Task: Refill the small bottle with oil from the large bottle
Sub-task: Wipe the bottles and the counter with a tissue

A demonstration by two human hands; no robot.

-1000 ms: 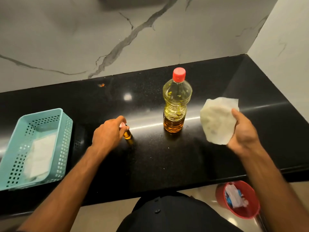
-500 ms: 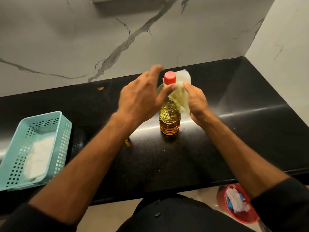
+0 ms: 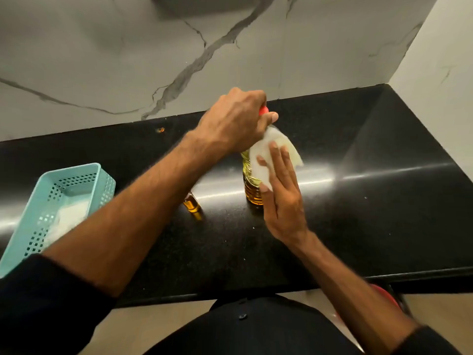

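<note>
The large oil bottle [image 3: 252, 190] stands upright on the black counter [image 3: 358, 201], its red cap [image 3: 263, 110] just showing. My left hand [image 3: 235, 121] is closed around the cap and neck from above. My right hand [image 3: 281, 190] presses a white tissue [image 3: 266, 152] flat against the bottle's side, fingers extended. The small bottle [image 3: 191, 203], amber with oil, stands on the counter left of the large one, its top hidden behind my left forearm.
A teal perforated basket [image 3: 58, 190] holding white tissues sits at the counter's left. A red bin [image 3: 384, 294] is on the floor below the front edge, partly hidden by my right arm. Marble walls close the back and right.
My left hand left the small bottle and closed over the large bottle's cap. My right hand brought the tissue to the bottle and slid it down the side.
</note>
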